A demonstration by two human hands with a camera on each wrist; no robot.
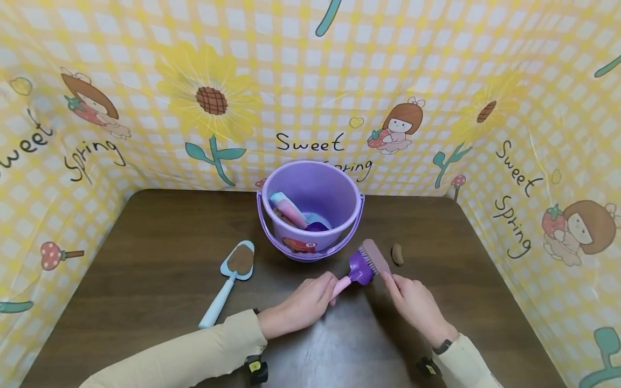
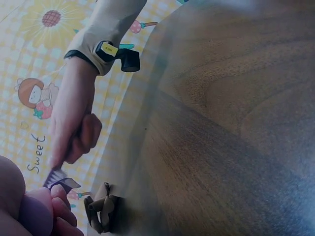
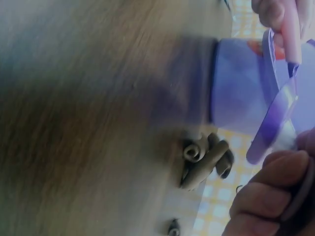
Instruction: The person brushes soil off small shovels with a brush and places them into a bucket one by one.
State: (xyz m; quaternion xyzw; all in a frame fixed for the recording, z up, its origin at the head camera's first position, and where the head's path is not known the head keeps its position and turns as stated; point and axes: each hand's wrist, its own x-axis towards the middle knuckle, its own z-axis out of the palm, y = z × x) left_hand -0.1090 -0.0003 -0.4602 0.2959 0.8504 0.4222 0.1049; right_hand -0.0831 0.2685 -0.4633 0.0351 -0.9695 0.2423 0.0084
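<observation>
In the head view my left hand [image 1: 308,299] grips the pink handle of a small purple toy shovel [image 1: 359,269]. My right hand [image 1: 417,304] pinches one end of a mauve-backed brush [image 1: 375,256]. The brush's bristles face the shovel's blade and appear to touch it, above the table. In the right wrist view, the purple blade [image 3: 274,120] is tilted, with the right fingers close to it. The left wrist view shows the left fingers [image 2: 61,216] curled round the handle, and the right hand [image 2: 74,120] beyond.
A purple bucket [image 1: 310,183] holding several toy tools stands behind the hands. A light blue trowel [image 1: 217,302], brown matter on its blade, lies left. Brown curled pieces [image 3: 204,162] rest right of the bucket on the dark wooden table [image 1: 170,242]. Checked cloth [image 1: 301,81] surrounds the back and sides.
</observation>
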